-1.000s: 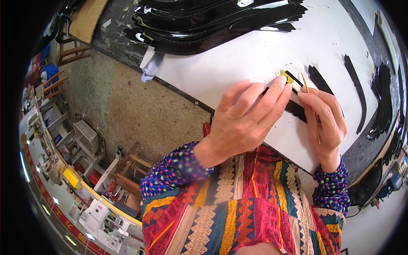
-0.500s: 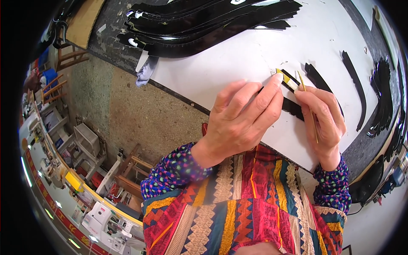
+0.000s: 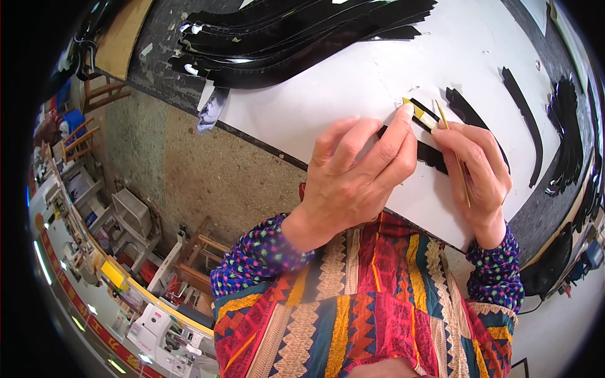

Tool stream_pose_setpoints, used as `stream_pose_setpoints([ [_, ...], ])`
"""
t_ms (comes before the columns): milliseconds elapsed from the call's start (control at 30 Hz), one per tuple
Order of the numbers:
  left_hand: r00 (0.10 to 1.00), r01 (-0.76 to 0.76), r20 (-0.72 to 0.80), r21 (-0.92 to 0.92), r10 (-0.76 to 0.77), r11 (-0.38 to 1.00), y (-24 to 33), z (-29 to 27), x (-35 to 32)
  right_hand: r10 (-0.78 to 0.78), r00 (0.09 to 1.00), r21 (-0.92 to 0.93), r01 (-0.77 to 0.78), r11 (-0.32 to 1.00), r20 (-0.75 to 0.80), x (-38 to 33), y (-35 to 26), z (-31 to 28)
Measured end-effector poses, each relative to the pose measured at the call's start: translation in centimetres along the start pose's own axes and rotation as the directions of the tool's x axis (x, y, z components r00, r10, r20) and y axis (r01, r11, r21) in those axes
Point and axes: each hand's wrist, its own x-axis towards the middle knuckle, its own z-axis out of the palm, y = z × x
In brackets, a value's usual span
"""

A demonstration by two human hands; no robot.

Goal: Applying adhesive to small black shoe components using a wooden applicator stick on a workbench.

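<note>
My left hand (image 3: 359, 173) is closed, its thumb and forefinger pinching the yellow end of a small yellow-and-white strip (image 3: 428, 119). Dark edging runs along that piece. Fingertips of my right hand (image 3: 477, 167) meet its white end, while a thin yellowish stick (image 3: 463, 170) is held slantwise in the same hand. Beneath both hands, a black glossy strip (image 3: 430, 156) lies on the white sheet, partly hidden by my fingers. Another curved black strip (image 3: 463, 108) passes behind my right hand.
A pile of long black strips (image 3: 277, 57) covers the far left of the white work sheet (image 3: 265, 116). One narrow black strip (image 3: 524, 120) lies to the right, beside a black bundle (image 3: 565, 138). A crumpled grey cloth (image 3: 212, 112) hangs over the table edge.
The whole view has shifted slightly, so the table things appear a little further left and up. Both hands keep nearly the same pose around the yellow-and-white strip.
</note>
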Motion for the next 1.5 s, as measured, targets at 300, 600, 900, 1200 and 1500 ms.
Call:
stream_pose_setpoints([
  [300,1.0,0.0,0.013,0.004,0.0,1.0,0.1,0.4,-0.1,0.008,1.0,0.031,-0.008,0.999,-0.005,-0.3,0.2,-0.2],
  [600,0.999,-0.007,0.034,0.032,0.006,0.999,0.1,0.6,-0.1,-0.035,0.999,-0.033,0.034,0.999,-0.026,-1.3,0.9,-0.5],
  [900,0.997,0.008,0.071,0.081,-0.014,0.997,0.3,0.7,-0.2,-0.062,0.997,-0.002,0.062,0.998,-0.055,-1.5,1.3,-0.6],
  [1200,0.998,0.006,0.067,0.046,-0.009,0.999,0.3,1.2,0.0,-0.072,0.997,-0.126,0.076,0.989,0.039,-1.3,1.1,-2.0],
  [1500,0.998,0.026,0.063,-0.008,-0.025,1.0,0.4,1.0,0.4,0.379,0.921,0.521,-0.366,0.771,0.085,0.7,-0.5,-0.2],
])
